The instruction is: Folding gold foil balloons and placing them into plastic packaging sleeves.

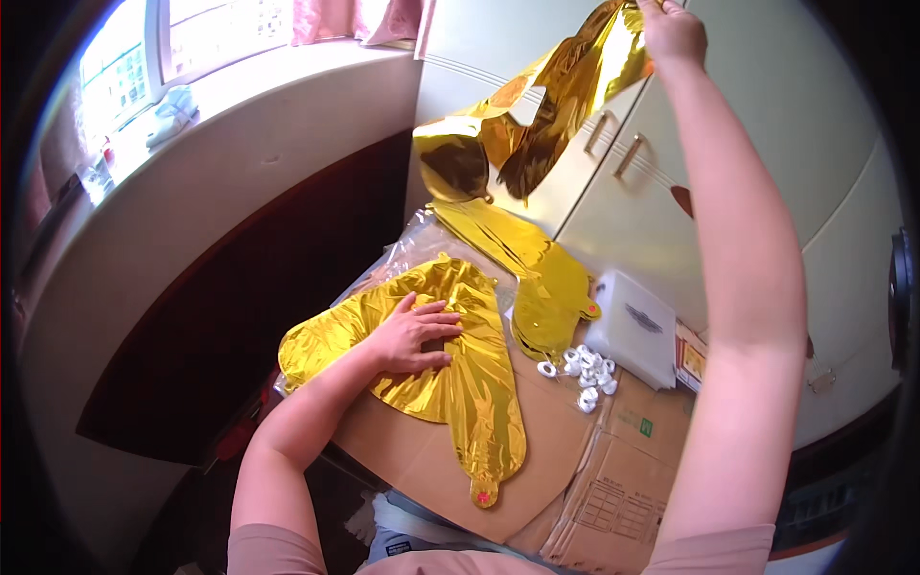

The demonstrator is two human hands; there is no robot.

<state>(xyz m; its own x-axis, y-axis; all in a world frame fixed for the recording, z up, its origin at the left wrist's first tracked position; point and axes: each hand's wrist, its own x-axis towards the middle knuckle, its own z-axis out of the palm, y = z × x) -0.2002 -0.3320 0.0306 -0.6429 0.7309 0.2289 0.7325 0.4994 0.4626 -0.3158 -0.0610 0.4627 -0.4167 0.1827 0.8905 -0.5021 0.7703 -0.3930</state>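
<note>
My left hand [415,337] lies flat, fingers spread, on a deflated gold foil balloon [489,402] on the cardboard. A small tab with a red mark sticks out at that balloon's near end. High at the upper right, my right hand [674,36] is closed on the top of another gold foil balloon [575,96], which hangs crumpled in front of the cabinet. Just beyond the left hand, more flat gold foil [546,287] rests on the surface, also with a red-marked tab.
White ring-shaped pieces [587,369] lie in a small pile beside a translucent white box [632,326]. Flattened cardboard [422,460] covers the work surface, with clear plastic wrap [407,251] at its far left. Pale cabinets with handles [628,156] stand behind; a windowsill [259,96] curves along the left.
</note>
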